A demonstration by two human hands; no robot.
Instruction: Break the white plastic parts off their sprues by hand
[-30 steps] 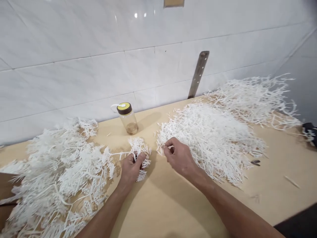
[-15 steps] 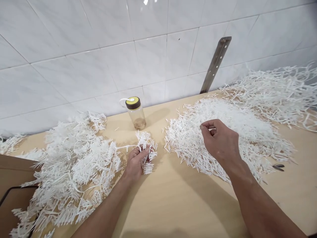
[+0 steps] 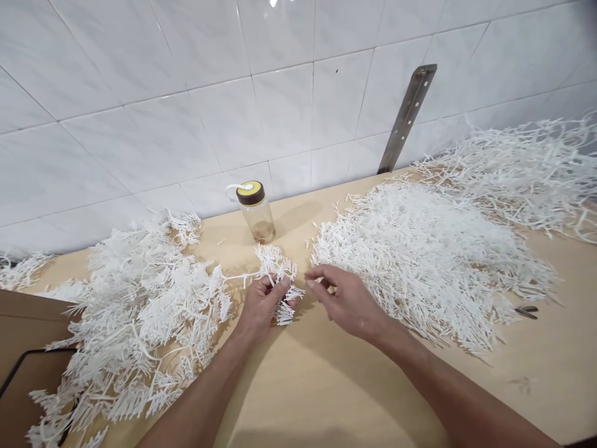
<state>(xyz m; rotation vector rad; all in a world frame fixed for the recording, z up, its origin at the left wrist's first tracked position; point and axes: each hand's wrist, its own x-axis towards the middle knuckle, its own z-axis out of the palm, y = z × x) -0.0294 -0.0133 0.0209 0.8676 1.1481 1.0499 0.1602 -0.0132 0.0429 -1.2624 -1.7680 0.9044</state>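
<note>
My left hand [image 3: 263,305] is closed on a cluster of white branched plastic sprue [image 3: 284,311] with many thin prongs. A thin white strand links this cluster to a large tangled heap of similar white sprues [image 3: 158,311] on the left. Just right of the cluster, my right hand [image 3: 342,298] has its thumb and forefinger in a pinch, close to the prong tips. Whatever lies between those fingertips, if anything, is too small to make out. Behind the right hand spreads a broad pile of short loose white plastic pieces [image 3: 420,249].
A clear bottle [image 3: 256,214] with a dark and yellow lid stands near the tiled wall. Bare white runners [image 3: 527,174] lie at the back right. A metal bracket [image 3: 408,118] is against the wall. Small dark objects [image 3: 527,312] lie at right, a cardboard box [image 3: 32,348] at left.
My right hand has moved left and down from above the loose pile to beside the held cluster. My left hand keeps its hold and has shifted slightly right.
</note>
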